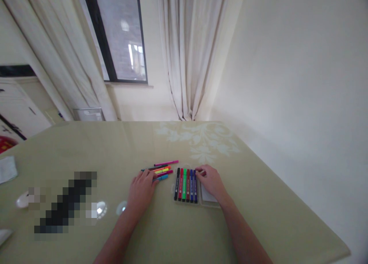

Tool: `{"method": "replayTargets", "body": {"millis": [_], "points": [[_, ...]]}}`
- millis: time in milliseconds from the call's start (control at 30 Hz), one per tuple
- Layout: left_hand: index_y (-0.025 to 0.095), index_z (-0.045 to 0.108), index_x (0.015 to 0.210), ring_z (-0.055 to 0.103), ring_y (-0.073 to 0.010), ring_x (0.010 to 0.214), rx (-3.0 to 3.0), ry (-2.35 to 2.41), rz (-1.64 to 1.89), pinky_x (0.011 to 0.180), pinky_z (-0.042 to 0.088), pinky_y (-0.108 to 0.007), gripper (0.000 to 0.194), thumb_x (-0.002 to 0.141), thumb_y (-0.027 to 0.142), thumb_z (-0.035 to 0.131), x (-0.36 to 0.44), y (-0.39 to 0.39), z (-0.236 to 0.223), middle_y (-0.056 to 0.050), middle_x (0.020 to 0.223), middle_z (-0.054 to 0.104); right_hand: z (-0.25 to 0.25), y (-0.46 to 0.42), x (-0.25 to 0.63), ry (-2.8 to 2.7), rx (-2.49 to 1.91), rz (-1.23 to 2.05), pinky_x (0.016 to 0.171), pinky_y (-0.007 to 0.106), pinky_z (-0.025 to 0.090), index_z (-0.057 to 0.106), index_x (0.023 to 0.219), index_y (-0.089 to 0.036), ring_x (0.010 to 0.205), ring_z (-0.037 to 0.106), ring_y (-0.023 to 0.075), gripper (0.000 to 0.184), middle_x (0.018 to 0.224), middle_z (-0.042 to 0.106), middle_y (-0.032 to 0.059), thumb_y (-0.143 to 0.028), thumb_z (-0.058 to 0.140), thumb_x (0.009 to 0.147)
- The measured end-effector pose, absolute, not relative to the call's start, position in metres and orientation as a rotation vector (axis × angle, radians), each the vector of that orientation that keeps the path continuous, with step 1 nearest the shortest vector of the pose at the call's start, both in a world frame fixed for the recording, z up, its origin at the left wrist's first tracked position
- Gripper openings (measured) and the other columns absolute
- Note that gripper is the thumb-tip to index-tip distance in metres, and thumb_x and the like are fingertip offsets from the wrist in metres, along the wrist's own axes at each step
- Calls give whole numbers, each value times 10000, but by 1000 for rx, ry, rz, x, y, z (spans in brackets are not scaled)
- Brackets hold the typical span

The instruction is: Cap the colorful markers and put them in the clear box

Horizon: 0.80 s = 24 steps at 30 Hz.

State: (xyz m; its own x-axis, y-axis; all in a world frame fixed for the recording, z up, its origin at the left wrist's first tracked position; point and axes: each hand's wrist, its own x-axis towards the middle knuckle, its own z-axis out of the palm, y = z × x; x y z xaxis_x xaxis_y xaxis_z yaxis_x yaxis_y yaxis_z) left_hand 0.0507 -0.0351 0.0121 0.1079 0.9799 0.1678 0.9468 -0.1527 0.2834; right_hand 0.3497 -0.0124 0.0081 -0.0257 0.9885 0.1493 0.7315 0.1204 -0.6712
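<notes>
A clear plastic case (186,203) lies opened out on the table, with a row of markers side by side in its left half: black, red, green, brown and blue ones. My right hand (211,179) reaches over the case's other half, its fingers bent in a pinch at the cap end of the rightmost dark blue marker (195,189). To the left of the case is a loose pile of thin coloured pens (162,170). My left hand (143,185) rests on the pile's near left end, fingers stretched out and lying over the pens. A pink pen (166,163) lies at the pile's far side.
The pale green table (100,149) has a white floral pattern at the back. On its left are a white mouse (23,200), a blurred-out dark object (67,204) and a folded paper or cloth (8,169). A wall (301,103) runs along the right; curtains (189,56) hang behind.
</notes>
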Motion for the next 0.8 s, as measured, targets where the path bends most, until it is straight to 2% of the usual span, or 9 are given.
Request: {"method": "replayTargets", "body": {"millis": [100, 267, 367, 467, 567, 700, 800], "points": [[215, 648, 995, 642, -291, 1082, 2113, 1872, 687, 944, 474, -416, 169, 985, 292, 498, 55, -33, 11, -96, 1081, 720, 7, -13, 346, -1804, -1645, 572, 818, 341, 550, 793, 990, -199, 804, 735, 202, 170, 996, 771, 90, -202, 658, 886], [213, 603, 1055, 682, -249, 831, 1782, 1516, 986, 786, 512, -370, 289, 1017, 443, 432, 84, -40, 14, -62, 937, 735, 11, -16, 338, -1766, -1509, 674, 792, 328, 558, 777, 1049, -180, 824, 727, 202, 217, 1032, 766, 104, -249, 616, 921], [201, 629, 1086, 680, -246, 928, 1725, 1356, 1123, 854, 519, -373, 314, 1015, 444, 443, 104, -49, 14, -84, 1031, 737, 19, -19, 331, -1691, -1415, 691, 818, 337, 552, 773, 1014, -185, 869, 717, 212, 267, 992, 766, 91, -360, 575, 969], [192, 638, 1152, 671, -238, 977, 1673, 1266, 1135, 906, 520, -374, 331, 1028, 414, 426, 116, -57, 13, -100, 1121, 727, 26, -22, 323, -1600, -1251, 913, 809, 335, 558, 768, 976, -194, 844, 718, 210, 331, 927, 774, 66, -474, 592, 964], [194, 613, 1259, 666, -221, 959, 1639, 1202, 1099, 903, 527, -362, 362, 1045, 405, 411, 122, -63, 11, -99, 1174, 713, 28, -23, 317, -1476, -1131, 1134, 760, 317, 561, 766, 974, -199, 797, 724, 198, 303, 929, 790, 54, -480, 699, 883], [199, 616, 1291, 657, -231, 1057, 1634, 1165, 1125, 926, 527, -358, 369, 1047, 408, 434, 128, -68, 9, -99, 1227, 699, 27, -23, 317, -1349, -1116, 1184, 688, 293, 528, 764, 986, -196, 802, 727, 203, 329, 900, 792, 57, -491, 751, 841], [198, 605, 1317, 666, -233, 1056, 1632, 1146, 1129, 919, 541, -371, 378, 1053, 406, 434, 132, -70, 8, -98, 1217, 705, 28, -23, 317, -1311, -1078, 1210, 654, 288, 506, 778, 976, -195, 769, 713, 199, 346, 861, 786, 55, -499, 791, 813]]}}
